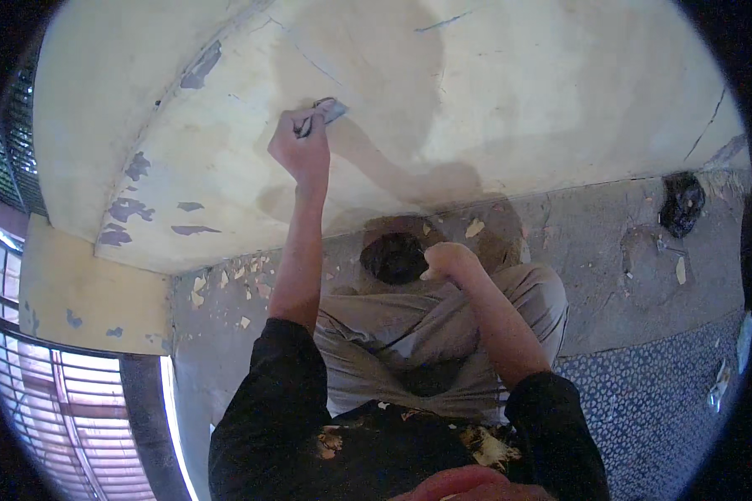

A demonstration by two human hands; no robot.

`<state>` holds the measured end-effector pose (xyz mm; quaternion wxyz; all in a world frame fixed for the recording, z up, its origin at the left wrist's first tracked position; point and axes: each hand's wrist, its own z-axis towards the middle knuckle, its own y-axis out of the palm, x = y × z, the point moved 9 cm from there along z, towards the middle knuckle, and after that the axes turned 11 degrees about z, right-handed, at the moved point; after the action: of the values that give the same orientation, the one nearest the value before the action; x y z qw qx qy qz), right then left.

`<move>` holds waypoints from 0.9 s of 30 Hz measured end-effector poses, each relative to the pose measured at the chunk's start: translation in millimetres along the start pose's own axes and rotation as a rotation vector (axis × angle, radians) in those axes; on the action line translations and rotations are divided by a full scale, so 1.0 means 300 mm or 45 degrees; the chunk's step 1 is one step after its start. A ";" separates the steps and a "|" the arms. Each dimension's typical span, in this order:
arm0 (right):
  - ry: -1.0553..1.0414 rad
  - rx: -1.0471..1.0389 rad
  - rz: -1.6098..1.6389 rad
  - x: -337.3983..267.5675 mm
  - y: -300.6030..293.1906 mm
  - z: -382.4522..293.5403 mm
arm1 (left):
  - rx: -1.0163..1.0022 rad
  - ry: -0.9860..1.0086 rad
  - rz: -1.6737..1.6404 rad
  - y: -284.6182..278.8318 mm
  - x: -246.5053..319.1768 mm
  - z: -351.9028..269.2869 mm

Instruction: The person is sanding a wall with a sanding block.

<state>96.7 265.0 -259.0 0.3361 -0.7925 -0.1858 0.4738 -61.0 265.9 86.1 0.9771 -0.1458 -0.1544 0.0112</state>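
Note:
My left hand (301, 147) is raised to the cream-painted wall (376, 75), shut on a small flat scraper, likely a putty knife (333, 110). The scraper's blade lies at the wall surface, just below a thin crack. Lower down, over my crossed legs, my right hand (452, 263) has its fingers curled at the right edge of a dark round container (391, 258). Shadow hides the container's inside and the contact with my fingers, so whether they grip it is unclear. Peeled patches (130, 210) show grey on the wall's left part.
Paint flakes (250, 275) litter the grey floor (595, 250) along the wall's foot. A black plastic bag (683, 203) sits at right, above a small metal tool (667, 246). Patterned floor covering (652, 401) spreads at lower right. A slatted window (81, 407) stands at left.

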 end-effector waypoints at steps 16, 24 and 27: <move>-0.041 0.056 0.003 -0.015 -0.009 -0.008 | 0.245 -0.272 -0.130 -0.020 0.019 0.015; 0.010 -0.021 0.008 -0.006 0.008 -0.015 | 0.235 -0.313 -0.145 0.011 0.028 -0.002; 0.010 0.005 0.002 -0.013 -0.014 -0.026 | 0.109 -0.242 -0.099 0.025 0.050 -0.029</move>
<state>101.7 262.8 -251.1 0.3379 -0.7939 -0.1829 0.4712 -43.9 271.4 80.5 0.9631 -0.0961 -0.2514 -0.0065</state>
